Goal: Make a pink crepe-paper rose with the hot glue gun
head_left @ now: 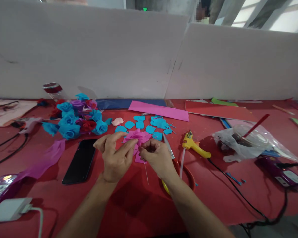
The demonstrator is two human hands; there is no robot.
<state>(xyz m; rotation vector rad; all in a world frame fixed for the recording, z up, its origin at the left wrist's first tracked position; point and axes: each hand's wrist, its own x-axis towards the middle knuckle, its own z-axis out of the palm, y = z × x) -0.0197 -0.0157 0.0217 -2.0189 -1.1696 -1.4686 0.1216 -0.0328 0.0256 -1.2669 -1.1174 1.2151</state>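
So the pink paper flower (136, 135) is mid-tabletop (129, 215), right between both hands. Right hand (160, 157) has thumb and index finger pinching it near the bottom, with a thin wire (146, 173) poking out below toward the person. Left hand (115, 158) is on the other side, fingers bent and the thumb up against the pink paper, but honestly can't tell if it's gripping or just steadying. Loose blue petals (140, 125) are scattered just behind, with a long pink paper strip (159, 110) past those. Scissors (169, 147) lie partly under the right forearm, blades pointing away, and a yellow glue gun (196, 148) sits just right of them. Over left there's a black smartphone (79, 162) lying flat, plus a pile of blue, red and purple paper roses (72, 120) behind it.
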